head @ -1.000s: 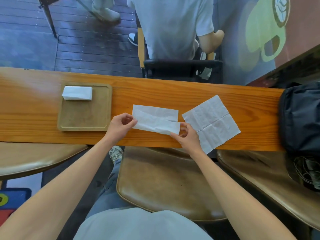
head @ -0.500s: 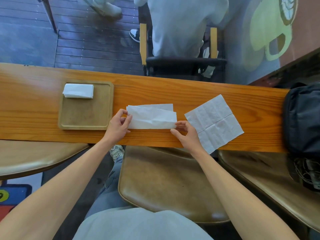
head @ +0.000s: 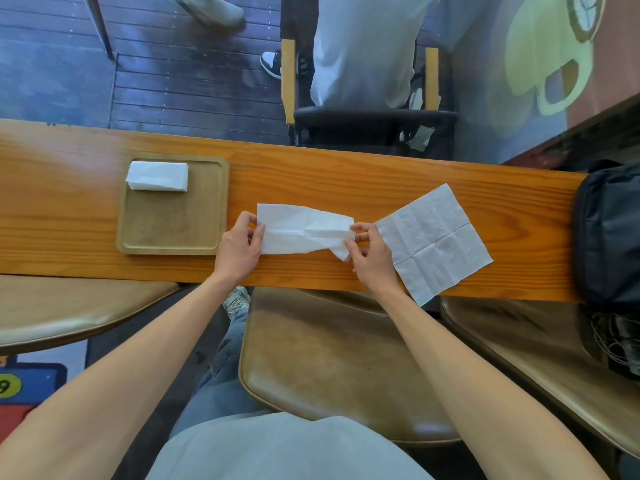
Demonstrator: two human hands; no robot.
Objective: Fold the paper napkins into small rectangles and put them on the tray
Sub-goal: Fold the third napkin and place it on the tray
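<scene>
A white paper napkin (head: 299,229), folded in half into a long strip, lies on the wooden counter (head: 346,174) in front of me. My left hand (head: 239,247) pinches its left end. Its right end is pinched by my right hand (head: 369,252) and curls up, crumpled. An unfolded square napkin (head: 436,240) lies flat just right of my right hand. At the left, a wooden tray (head: 173,233) holds a small folded stack of napkins (head: 157,176) in its far left corner.
A dark bag (head: 609,233) sits at the counter's right end. Beyond the counter a person sits on a chair (head: 370,119). Brown stool seats (head: 329,358) stand below the counter's near edge on my side.
The napkin's near half has been folded over onto the far half, making one strip. My right hand has lifted and crumpled the strip's right end.
</scene>
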